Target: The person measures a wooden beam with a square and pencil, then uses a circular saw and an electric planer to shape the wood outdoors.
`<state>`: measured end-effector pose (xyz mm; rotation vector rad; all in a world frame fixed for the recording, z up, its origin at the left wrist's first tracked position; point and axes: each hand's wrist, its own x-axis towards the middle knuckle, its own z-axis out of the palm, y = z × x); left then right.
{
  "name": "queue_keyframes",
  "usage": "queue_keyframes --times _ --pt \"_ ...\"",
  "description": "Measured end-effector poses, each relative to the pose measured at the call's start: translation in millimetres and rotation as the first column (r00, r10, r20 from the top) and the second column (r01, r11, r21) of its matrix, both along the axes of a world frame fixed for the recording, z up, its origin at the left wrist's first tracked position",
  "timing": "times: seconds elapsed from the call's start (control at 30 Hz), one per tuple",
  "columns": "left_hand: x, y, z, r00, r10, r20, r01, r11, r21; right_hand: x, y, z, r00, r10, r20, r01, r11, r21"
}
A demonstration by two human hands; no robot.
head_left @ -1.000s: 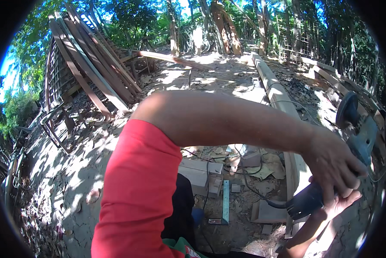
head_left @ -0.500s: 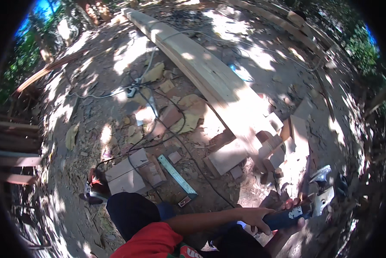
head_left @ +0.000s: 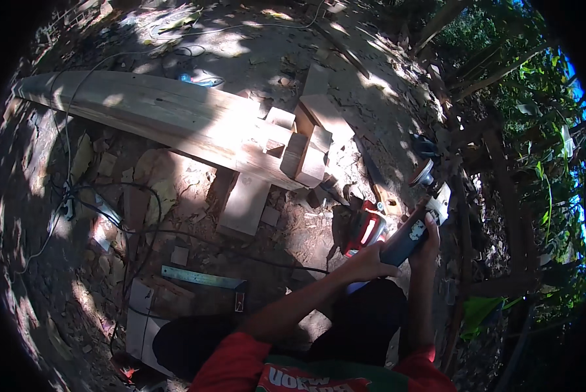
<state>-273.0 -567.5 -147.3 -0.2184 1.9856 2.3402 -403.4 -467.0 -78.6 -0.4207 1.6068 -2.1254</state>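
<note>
An angle grinder (head_left: 401, 245) with a dark blue body is held in both of my hands, at the right of the head view. My left hand (head_left: 369, 263) wraps round the near end of its body. My right hand (head_left: 428, 243) grips its right side, close to the metal head. The round disc (head_left: 422, 173) lies at the far end, pointing away from me. Just left of the grinder, a red and black power tool (head_left: 366, 230) lies on the ground. A handsaw's wooden handle (head_left: 389, 201) lies beyond that.
A long, thick timber (head_left: 169, 111) with a cut joint end stretches to the far left, propped on a wood block (head_left: 244, 206). A metal square (head_left: 201, 277) lies near my knees. Dark cables (head_left: 227, 247) cross the littered ground. Poles and plants (head_left: 495, 163) border the right side.
My view has turned to the right, so the timber appears swung left. The grinder, still in both hands, now points farther away from me. The red power tool has come into view.
</note>
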Motion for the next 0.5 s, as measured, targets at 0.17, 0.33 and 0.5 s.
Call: queue_keyframes --times 0.17,0.33,0.5 --pt "-1 30 -84 0.934 0.331 0.137 -0.311 0.938 -0.152 -10 -24 -87 0.918 0.196 0.344 -0.206 0.978 -0.006" --pt "13 33 -92 0.829 0.424 0.364 -0.438 0.898 -0.049 -21 -38 -150 0.830 0.274 0.486 -0.273 0.959 -0.075" --pt "11 59 -117 0.711 0.593 0.377 -0.587 0.796 -0.145 -21 -37 -190 0.626 0.330 0.707 -0.337 0.931 -0.136"
